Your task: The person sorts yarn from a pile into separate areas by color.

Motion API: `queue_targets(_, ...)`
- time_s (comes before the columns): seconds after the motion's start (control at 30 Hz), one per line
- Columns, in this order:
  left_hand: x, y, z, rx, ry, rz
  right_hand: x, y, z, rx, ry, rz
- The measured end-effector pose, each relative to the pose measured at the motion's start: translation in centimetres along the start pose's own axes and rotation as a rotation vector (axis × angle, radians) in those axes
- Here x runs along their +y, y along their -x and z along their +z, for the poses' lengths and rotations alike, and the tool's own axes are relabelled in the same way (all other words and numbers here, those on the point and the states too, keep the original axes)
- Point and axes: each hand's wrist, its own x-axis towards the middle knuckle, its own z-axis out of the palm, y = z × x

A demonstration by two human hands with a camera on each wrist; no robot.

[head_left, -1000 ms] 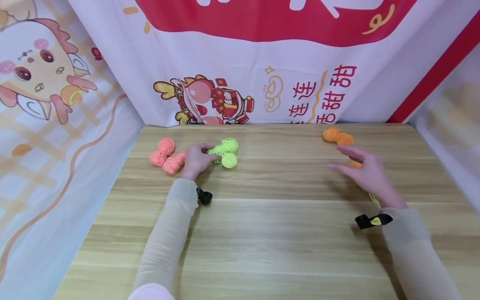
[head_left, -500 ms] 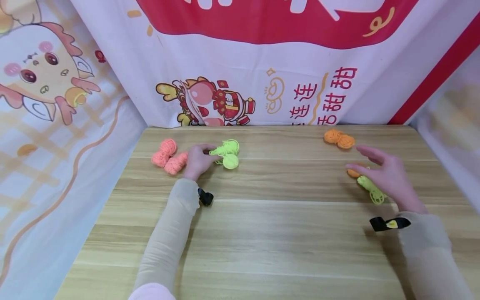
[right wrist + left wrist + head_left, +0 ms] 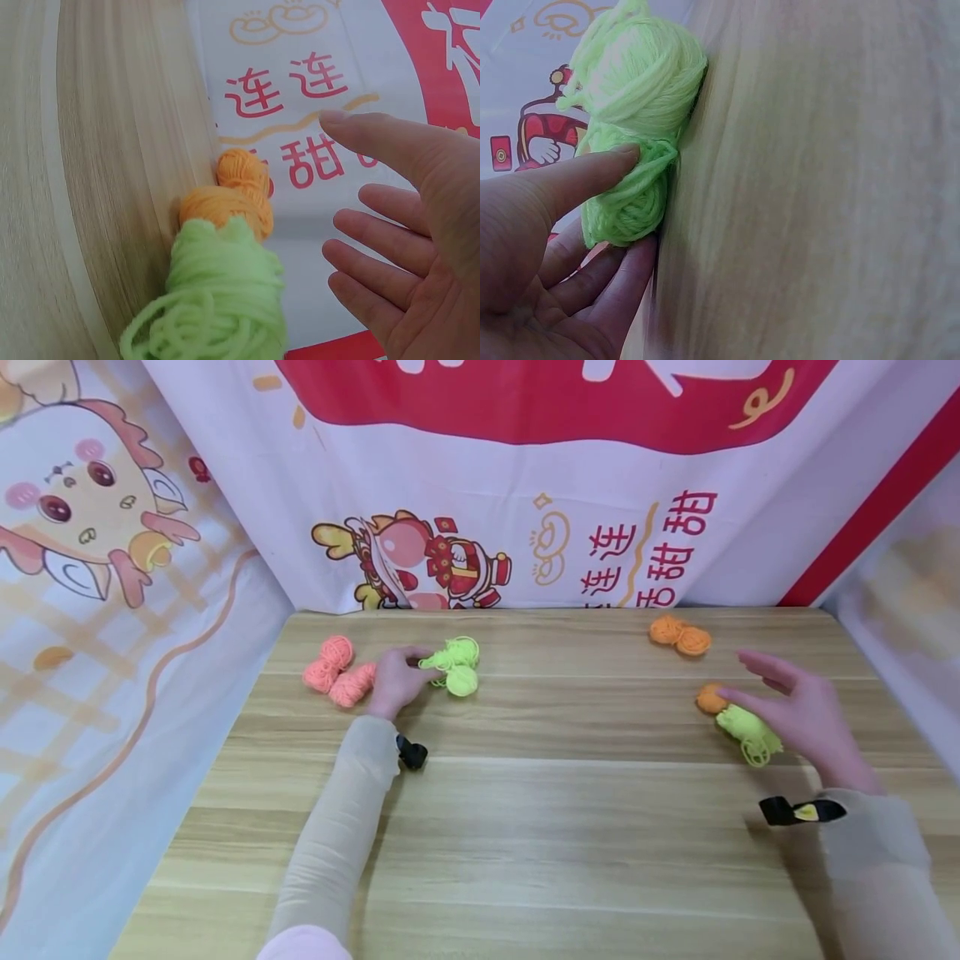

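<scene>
My left hand [image 3: 397, 681] pinches a light-green ball of yarn [image 3: 630, 199] at the back left of the table, thumb on one side and fingers behind it. More light-green yarn [image 3: 461, 681] lies against its far side. On the right, my right hand [image 3: 808, 714] hovers with fingers spread and nothing between them. Just left of that hand rests another light-green ball of yarn [image 3: 750, 735], a loose loop trailing from its near end. An orange ball of yarn [image 3: 709, 698] touches its far end.
Pink balls of yarn [image 3: 337, 672] lie left of my left hand. Two more orange balls [image 3: 680, 635] sit near the back edge at right. A printed cloth [image 3: 525, 527] hangs behind the wooden table [image 3: 525, 835], with more cloth at both sides.
My right hand has drawn away to the right, uncovering the green ball of yarn and the orange ball beside it. The left hand stays on its green yarn.
</scene>
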Motion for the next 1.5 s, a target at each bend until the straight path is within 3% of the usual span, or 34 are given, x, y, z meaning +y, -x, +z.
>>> queue_targets(0.4,0.3,0.1,-0.4,-0.012,-0.006,-0.003,0.7,0.5,-1.3,0.029,0.041,0.038)
queue_targets(0.9,0.4,0.1,-0.3,-0.007,-0.001,-0.007,1.7,0.8,-1.8,0.054,0.093,0.025)
queue_targets(1.23,0.3,0.2,-0.1,0.004,-0.005,0.007,2.7,1.0,-1.8,-0.006,0.1,0.061)
queue_targets(1.5,0.4,0.3,-0.1,0.006,-0.013,0.008,3.5,1.0,-1.4,-0.024,0.118,0.036)
